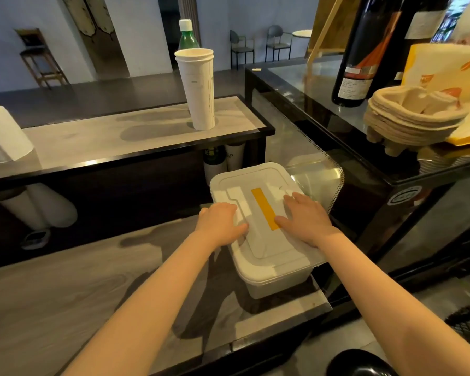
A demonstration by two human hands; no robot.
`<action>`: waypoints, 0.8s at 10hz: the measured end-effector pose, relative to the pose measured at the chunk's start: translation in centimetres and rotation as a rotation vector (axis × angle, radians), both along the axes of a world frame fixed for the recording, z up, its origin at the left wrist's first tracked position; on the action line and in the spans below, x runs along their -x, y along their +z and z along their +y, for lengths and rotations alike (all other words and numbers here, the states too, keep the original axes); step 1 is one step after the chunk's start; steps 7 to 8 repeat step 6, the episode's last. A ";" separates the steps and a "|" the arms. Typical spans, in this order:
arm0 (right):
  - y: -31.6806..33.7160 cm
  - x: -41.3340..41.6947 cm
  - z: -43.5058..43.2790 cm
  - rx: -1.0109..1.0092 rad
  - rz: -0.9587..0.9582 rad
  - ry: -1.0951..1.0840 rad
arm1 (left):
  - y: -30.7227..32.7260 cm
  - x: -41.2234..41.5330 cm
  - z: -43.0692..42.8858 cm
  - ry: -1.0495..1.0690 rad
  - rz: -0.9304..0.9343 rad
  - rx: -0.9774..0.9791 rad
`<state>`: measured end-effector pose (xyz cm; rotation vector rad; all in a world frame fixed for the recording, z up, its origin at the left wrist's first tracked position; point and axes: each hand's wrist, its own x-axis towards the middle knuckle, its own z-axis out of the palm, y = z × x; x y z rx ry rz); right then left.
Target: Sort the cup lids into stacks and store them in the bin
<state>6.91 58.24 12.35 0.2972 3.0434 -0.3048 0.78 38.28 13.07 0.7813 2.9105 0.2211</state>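
Both hands' fingers (235, 210) lie flat — spread, gripping nothing — on the bin (263, 251) lid.

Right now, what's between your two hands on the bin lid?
In the head view, the yellow strip on the bin lid runs between the left hand and right hand.

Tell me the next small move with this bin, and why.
Probably lift the lid off. Both the left hand and the right hand lie flat on it, either side of the yellow strip, and the bin looks shut. No cup lids show on the counter, so they may be inside.
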 end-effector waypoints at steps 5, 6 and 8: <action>0.7 7.6 1.0 -0.030 -0.065 0.009 | 0.8 4.9 0.3 0.084 -0.041 0.117; 1.2 8.0 -0.3 -0.080 0.028 -0.032 | 0.9 5.3 -0.4 0.076 0.011 0.084; 1.2 8.0 -0.3 -0.080 0.028 -0.032 | 0.9 5.3 -0.4 0.076 0.011 0.084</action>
